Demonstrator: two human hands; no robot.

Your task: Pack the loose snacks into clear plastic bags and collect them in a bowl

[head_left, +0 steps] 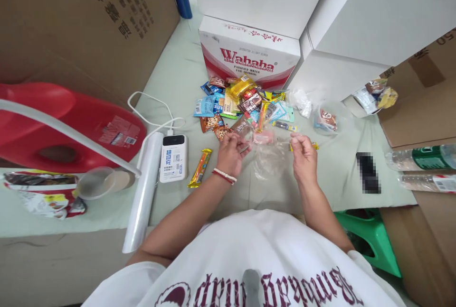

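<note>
A clear plastic bag [270, 157] lies spread between my hands, low over the table. My right hand [304, 157] pinches its right edge between thumb and fingertips. My left hand [231, 154], with a white and red bracelet at the wrist, has its fingers curled on the bag's left side. Just beyond the bag is a pink packet [262, 137], and behind that a pile of wrapped snacks [249, 100]. Part of a small yellow wrapped snack [315, 146] shows behind my right hand. A yellow and orange snack bar [200, 168] rests left of my left forearm.
A Wahaha water carton [249, 55] stands behind the snacks. On the left are a power bank [174, 159] with a white cable, a plastic film roll [143, 193] and a red container [64, 126]. A pixelated dark object [368, 172] and bottles [423, 159] lie right.
</note>
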